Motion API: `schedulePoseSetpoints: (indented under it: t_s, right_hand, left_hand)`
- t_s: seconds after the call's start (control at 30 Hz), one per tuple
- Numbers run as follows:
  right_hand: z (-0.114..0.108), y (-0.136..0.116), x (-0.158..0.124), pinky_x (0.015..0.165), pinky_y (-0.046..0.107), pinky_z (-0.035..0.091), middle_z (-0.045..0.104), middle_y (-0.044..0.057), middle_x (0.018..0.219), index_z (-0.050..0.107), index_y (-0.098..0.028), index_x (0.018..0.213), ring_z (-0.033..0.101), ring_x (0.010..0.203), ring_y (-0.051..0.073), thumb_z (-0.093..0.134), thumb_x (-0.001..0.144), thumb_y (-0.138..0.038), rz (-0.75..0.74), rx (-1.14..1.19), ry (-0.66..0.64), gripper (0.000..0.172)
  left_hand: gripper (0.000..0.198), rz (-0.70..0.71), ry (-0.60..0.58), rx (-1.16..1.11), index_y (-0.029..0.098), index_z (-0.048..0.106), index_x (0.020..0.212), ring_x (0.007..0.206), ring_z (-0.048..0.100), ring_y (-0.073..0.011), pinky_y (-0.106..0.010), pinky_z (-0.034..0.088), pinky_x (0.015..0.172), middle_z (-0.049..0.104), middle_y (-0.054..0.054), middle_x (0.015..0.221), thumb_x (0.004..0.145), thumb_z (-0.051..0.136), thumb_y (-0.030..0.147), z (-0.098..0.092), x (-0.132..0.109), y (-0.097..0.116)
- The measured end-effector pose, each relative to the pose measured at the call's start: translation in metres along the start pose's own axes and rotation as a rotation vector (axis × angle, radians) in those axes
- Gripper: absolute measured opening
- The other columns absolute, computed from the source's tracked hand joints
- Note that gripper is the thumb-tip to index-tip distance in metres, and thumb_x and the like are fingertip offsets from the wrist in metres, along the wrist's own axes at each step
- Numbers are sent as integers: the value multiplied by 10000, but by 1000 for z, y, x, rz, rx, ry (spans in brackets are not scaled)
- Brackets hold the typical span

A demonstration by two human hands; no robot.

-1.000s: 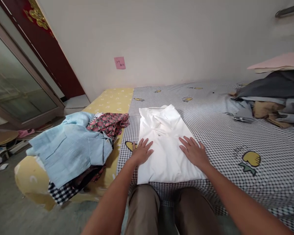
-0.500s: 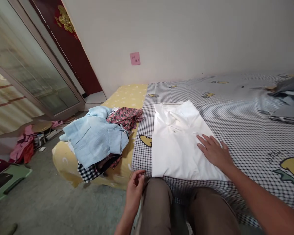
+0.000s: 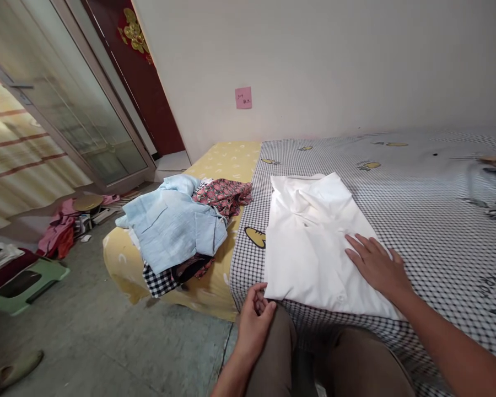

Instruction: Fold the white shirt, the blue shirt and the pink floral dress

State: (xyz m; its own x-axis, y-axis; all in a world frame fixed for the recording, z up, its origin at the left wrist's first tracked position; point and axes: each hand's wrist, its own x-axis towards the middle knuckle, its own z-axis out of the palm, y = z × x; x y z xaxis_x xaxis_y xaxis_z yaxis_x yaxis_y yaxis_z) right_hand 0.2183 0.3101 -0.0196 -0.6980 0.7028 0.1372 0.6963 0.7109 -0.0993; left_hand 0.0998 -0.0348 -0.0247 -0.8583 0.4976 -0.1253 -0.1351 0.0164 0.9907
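A folded white shirt (image 3: 310,242) lies on the checked bedsheet (image 3: 421,204) in front of me. My right hand (image 3: 376,264) rests flat on the shirt's right side, fingers stretched out. My left hand (image 3: 254,320) is off the shirt, at the bed's edge beside my left knee, its fingers curled loosely near the shirt's near-left corner; nothing shows in them.
A pile of clothes with a light blue shirt (image 3: 173,226) on top and a red flowered cloth (image 3: 223,196) sits on the yellow mattress end. More clothes (image 3: 60,234) and a green stool (image 3: 25,281) are on the floor at left, near a glass door (image 3: 66,121).
My left hand has come off the white shirt and dropped to the bed's edge by my knee. My view has turned left. My right hand stays flat on the shirt.
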Motion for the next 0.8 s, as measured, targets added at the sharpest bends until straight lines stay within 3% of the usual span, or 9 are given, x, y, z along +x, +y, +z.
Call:
schedulePoseSetpoints:
  t_s: [0.2, 0.33, 0.5, 0.63, 0.8]
  right_hand:
    - [0, -1, -1, 1217, 635, 278, 414, 22, 1671, 427, -343, 1593, 332, 1541, 322, 159, 1039, -575, -5, 0, 18, 658]
    - [-3, -2, -1, 1227, 633, 268, 393, 32, 1683, 427, -315, 1596, 310, 1555, 319, 153, 1042, -583, 11, 18, -17, 674]
    - [-4, -2, -1, 1215, 651, 277, 416, 45, 1670, 447, -317, 1583, 333, 1544, 331, 165, 1044, -587, -1, 32, 7, 666]
    - [-5, -3, -1, 1209, 660, 284, 445, 57, 1652, 464, -310, 1573, 351, 1533, 337, 181, 1048, -567, -15, 33, 25, 650]
    - [-10, -7, -1, 1227, 639, 265, 418, 41, 1670, 446, -314, 1585, 325, 1547, 319, 165, 1056, -553, 11, 18, -7, 645]
  left_hand:
    - [542, -30, -1, -60, 215, 599, 1018, 593, 463, -102, -230, 394, 548, 558, 62, 708, 660, 826, 553, 9, 9, -2]
    - [501, -62, -31, -43, 224, 571, 881, 587, 497, -108, -246, 432, 557, 608, 40, 726, 649, 790, 611, 12, 11, 3]
    - [416, -84, -135, 55, 196, 660, 754, 568, 511, -128, -270, 422, 578, 629, 23, 645, 671, 778, 586, 6, 13, 16]
    - [466, -74, -149, 132, 218, 594, 603, 564, 526, -143, -285, 428, 626, 600, 16, 564, 724, 684, 659, -2, 19, 24]
    - [499, -58, -151, 215, 234, 577, 569, 544, 519, -151, -289, 410, 615, 595, 7, 542, 719, 654, 704, -6, 26, 30]
